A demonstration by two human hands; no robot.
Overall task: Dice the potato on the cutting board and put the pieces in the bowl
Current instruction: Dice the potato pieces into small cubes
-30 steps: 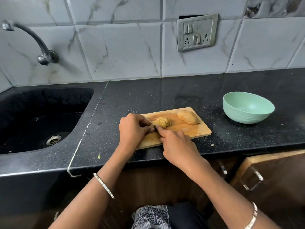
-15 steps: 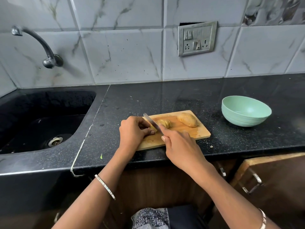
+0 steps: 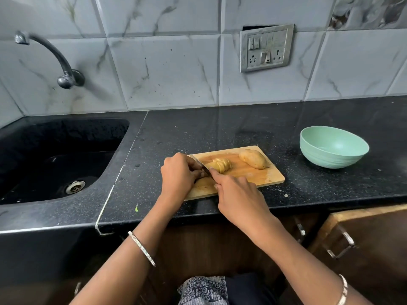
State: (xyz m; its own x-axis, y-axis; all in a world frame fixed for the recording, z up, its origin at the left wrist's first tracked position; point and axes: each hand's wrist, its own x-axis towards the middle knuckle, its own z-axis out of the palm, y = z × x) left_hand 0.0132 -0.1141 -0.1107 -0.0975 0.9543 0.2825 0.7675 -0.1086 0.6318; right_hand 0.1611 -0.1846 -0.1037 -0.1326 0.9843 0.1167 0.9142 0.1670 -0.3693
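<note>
Tiles of grey marbling (image 3: 165, 69) back the black speckled stone desk (image 3: 220, 133), black sink (image 3: 55, 155) at left. Near its front edge lies a rectangular wooden cutting board (image 3: 259, 177), a mint-green round bowl (image 3: 333, 148) well apart rightward. The right hand (image 3: 240, 199) grips a steel knife (image 3: 198, 162), blade just beside the sliced yellow potato (image 3: 221, 165); the left hand (image 3: 179, 175) curls just left of the blade, its hold hidden. An unsliced tan potato piece (image 3: 253, 159) lies beyond.

cutting board (image 3: 259, 179) on table (image 3: 220, 133) | potato slices (image 3: 221, 165) on board, uncut piece (image 3: 253, 159) at their 3 o'clock | bowl (image 3: 333, 147) at board's 2 o'clock | sink (image 3: 55, 155) at 9 o'clock
</note>
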